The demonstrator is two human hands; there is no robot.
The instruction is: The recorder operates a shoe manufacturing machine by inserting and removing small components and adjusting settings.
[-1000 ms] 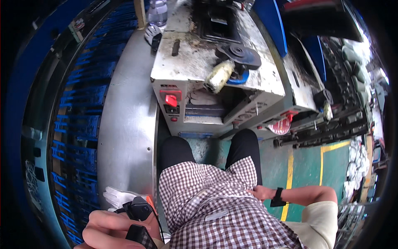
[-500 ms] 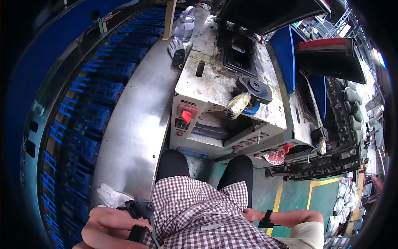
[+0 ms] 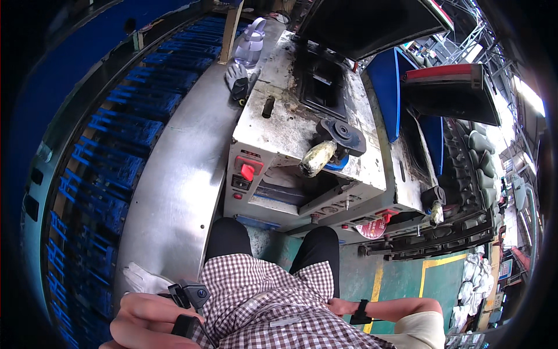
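At the lower left my left hand rests by the near end of the metal counter, its fingers bent and pressed together. What they hold, if anything, is hidden. A small black camera on a strap sits beside it. Just beyond the fingers lies a white glove. My right hand, a black band on its wrist, lies against the side of my checked apron; its fingers are mostly hidden. A press machine with a tape-wrapped handle stands in front of me, touched by neither hand.
Blue slats run along the left. A clear lilac bottle and a grey-black glove are at the counter's far end. A second machine stands to the right, near racks of dark moulded shapes and white bundles.
The whole scene has shifted a little left and down in the picture as my head turned. Both hands keep about the same place against the counter and apron.
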